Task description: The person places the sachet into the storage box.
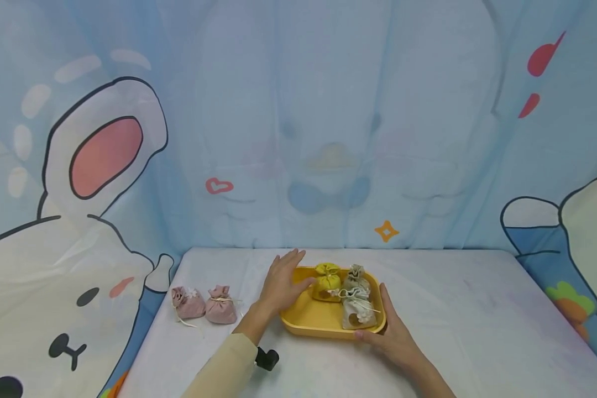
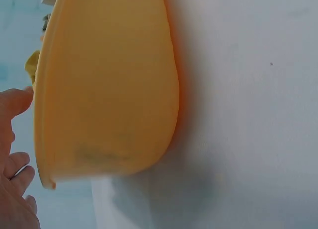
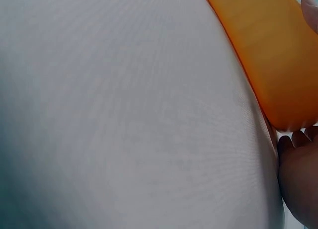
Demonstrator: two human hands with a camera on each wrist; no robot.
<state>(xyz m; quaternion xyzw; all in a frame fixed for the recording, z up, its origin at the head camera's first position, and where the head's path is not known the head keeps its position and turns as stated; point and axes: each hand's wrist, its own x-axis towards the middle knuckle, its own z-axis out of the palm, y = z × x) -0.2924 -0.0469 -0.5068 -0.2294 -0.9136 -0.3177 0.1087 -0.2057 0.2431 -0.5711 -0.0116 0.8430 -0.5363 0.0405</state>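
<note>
Hands: left hand (image 1: pixel 281 284) loosely spread at the left end of the yellow tray (image 1: pixel 303 311), fingers nearly straight, no grip we can make out; right hand (image 1: pixel 395 338) holds the near right corner, thumb along the front, fingers up the side.
Tilted pink pouch (image 1: pixel 188 303): leftmost, on the desk (image 1: pixel 477 315).
Upright pink pouch (image 1: pixel 221 307): just beside it; we'd keep the sleeve (image 1: pixel 229 362) clear.
Yellow tray: between both hands; fully flat or not, we can't tell. We'd want support at both ends, any shift slow and level.
Yellow pouch (image 1: pixel 326 286): inside, far side; left thumb points its way, so we'd avoid knocking it.
Grey pouch (image 1: pixel 356 280): inside, far right.
White pouch (image 1: pixel 358 311): inside, near right; with grey, probably weights that end, so we'd favour steadying it.
</note>
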